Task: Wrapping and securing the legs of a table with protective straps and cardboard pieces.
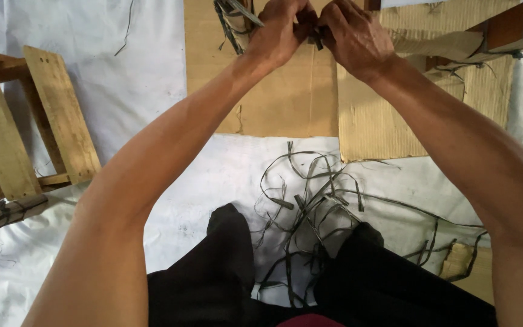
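Overhead, at top centre: dark strip (313, 33), thin, flat, dull grey-green, pinched where left hand (279, 30) and right hand (353, 37) meet, fingertips of both closed on it. Mostly hidden between the fingers; only a short dark bit showing at the gap. Bundle of like strips (232, 21) just left of left hand, cut off by the top edge; whether joined to the pinched strip, cannot tell. Beneath the hands: brown cardboard sheets (286, 103) on white ground sheet (152, 79). Nearer the body, well apart from the grip: loose tangle of strips (310, 200) between dark-trousered knees (231, 254). Left edge: wooden frame (62, 121). Upper right: wooden beam (509, 27), partly cropped.
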